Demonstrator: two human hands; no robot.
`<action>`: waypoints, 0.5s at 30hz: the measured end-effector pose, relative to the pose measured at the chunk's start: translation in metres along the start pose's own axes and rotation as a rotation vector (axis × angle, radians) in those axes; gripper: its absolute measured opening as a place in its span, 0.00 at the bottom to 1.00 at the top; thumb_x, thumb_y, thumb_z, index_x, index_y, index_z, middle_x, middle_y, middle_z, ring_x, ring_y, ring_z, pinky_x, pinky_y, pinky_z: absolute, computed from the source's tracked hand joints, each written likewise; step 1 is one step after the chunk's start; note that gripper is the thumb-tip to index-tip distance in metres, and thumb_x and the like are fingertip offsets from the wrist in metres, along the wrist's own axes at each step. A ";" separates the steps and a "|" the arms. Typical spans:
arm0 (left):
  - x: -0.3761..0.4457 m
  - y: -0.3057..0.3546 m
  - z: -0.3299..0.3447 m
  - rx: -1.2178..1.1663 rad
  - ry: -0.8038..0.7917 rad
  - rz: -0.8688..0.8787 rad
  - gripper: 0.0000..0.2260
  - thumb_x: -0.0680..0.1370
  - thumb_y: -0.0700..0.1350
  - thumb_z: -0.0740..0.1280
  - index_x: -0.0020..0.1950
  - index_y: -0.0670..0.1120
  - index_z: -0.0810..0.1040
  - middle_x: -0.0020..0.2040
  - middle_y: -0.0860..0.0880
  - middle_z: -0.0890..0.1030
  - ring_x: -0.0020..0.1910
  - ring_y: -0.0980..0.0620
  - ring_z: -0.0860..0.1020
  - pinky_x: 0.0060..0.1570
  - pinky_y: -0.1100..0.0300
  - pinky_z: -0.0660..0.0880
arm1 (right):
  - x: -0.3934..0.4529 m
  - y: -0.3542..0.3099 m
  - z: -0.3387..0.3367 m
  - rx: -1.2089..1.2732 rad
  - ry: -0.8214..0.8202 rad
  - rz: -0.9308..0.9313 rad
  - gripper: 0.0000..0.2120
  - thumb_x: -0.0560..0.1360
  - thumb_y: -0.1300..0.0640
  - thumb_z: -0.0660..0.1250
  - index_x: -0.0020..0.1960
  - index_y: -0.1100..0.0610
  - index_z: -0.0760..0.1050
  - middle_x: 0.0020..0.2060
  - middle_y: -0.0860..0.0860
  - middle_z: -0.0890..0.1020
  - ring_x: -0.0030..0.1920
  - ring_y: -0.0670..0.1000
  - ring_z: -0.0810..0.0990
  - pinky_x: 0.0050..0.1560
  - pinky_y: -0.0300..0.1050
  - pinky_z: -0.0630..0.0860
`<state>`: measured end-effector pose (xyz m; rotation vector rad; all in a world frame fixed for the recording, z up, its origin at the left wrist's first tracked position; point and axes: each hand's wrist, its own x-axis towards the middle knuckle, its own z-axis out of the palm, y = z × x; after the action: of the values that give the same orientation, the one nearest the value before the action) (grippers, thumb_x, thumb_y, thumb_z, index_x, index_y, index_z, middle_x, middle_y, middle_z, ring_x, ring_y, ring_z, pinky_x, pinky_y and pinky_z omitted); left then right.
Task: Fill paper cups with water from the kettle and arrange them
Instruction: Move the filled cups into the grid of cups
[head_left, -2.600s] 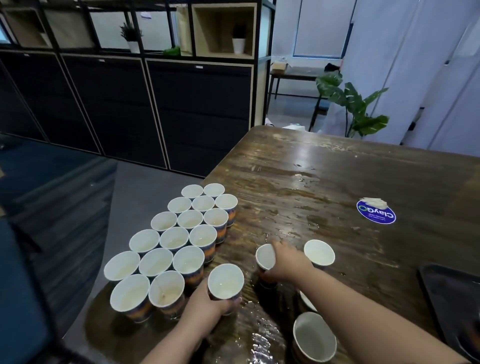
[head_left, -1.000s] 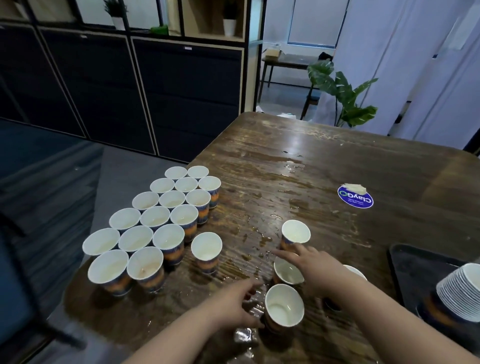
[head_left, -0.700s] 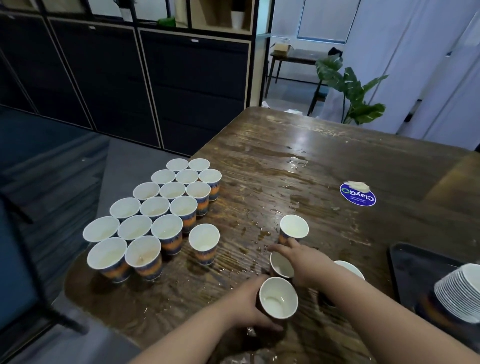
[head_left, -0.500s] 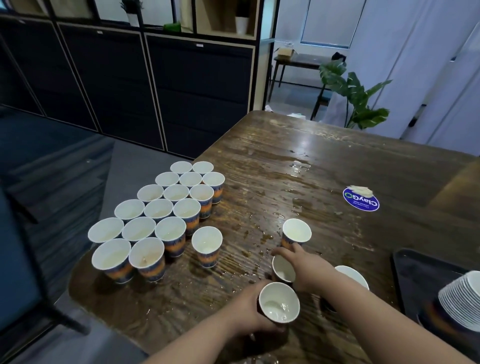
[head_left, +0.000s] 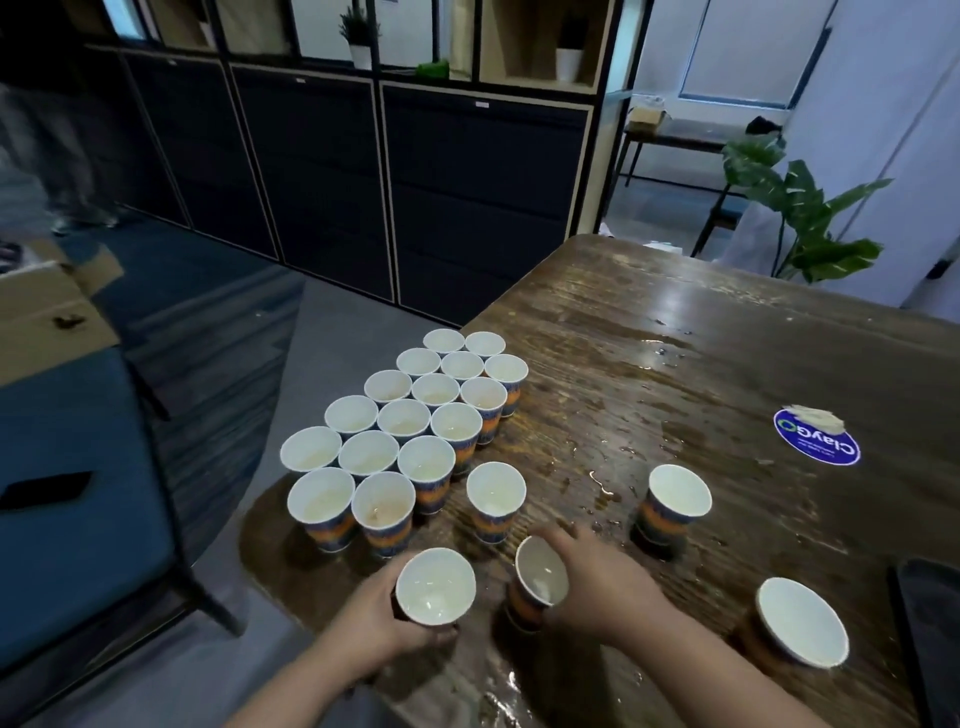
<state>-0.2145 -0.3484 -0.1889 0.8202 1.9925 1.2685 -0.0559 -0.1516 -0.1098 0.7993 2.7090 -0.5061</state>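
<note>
Several filled paper cups (head_left: 410, 418) stand packed in rows at the left corner of the wet wooden table (head_left: 701, 332). One cup (head_left: 495, 499) stands just right of the block's near row. My left hand (head_left: 366, 616) grips a cup (head_left: 435, 587) with water in it near the table's front edge. My right hand (head_left: 597, 582) holds another cup (head_left: 537, 579), tilted to the left. Two more cups stand apart, one (head_left: 678, 501) in the middle and one (head_left: 800, 623) at the near right. No kettle is in view.
Water is spilled across the tabletop and pools at the front edge (head_left: 498, 696). A round blue sticker (head_left: 815, 441) lies at the right. A dark tray's edge (head_left: 924, 623) shows at the far right. Beyond the table stand dark cabinets (head_left: 467, 197) and a plant (head_left: 800, 218).
My left hand has carried its cup leftward, toward the block. My right hand has taken hold of the second cup and moved it left as well. The view has shifted left.
</note>
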 end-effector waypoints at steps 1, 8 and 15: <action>-0.001 -0.003 -0.008 -0.006 0.019 -0.008 0.33 0.57 0.43 0.84 0.57 0.58 0.74 0.51 0.66 0.81 0.53 0.72 0.75 0.49 0.79 0.69 | 0.003 -0.007 0.006 0.021 0.003 -0.001 0.37 0.67 0.40 0.69 0.71 0.38 0.56 0.64 0.49 0.67 0.63 0.54 0.73 0.56 0.48 0.74; -0.001 -0.020 -0.046 -0.043 0.041 -0.032 0.36 0.53 0.49 0.84 0.60 0.55 0.76 0.55 0.63 0.81 0.57 0.64 0.78 0.60 0.65 0.72 | 0.028 -0.055 0.037 0.139 0.129 -0.030 0.39 0.66 0.39 0.69 0.73 0.39 0.55 0.67 0.45 0.65 0.61 0.52 0.76 0.54 0.47 0.74; 0.004 -0.029 -0.061 -0.045 -0.080 -0.049 0.38 0.56 0.50 0.84 0.63 0.56 0.73 0.59 0.65 0.79 0.61 0.64 0.75 0.63 0.63 0.70 | 0.028 -0.052 0.067 0.541 0.257 -0.007 0.36 0.65 0.44 0.74 0.66 0.37 0.58 0.60 0.39 0.74 0.50 0.40 0.80 0.48 0.41 0.76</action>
<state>-0.2694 -0.3875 -0.1957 0.7836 1.9026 1.2286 -0.0977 -0.2067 -0.1670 1.0437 2.8334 -1.2498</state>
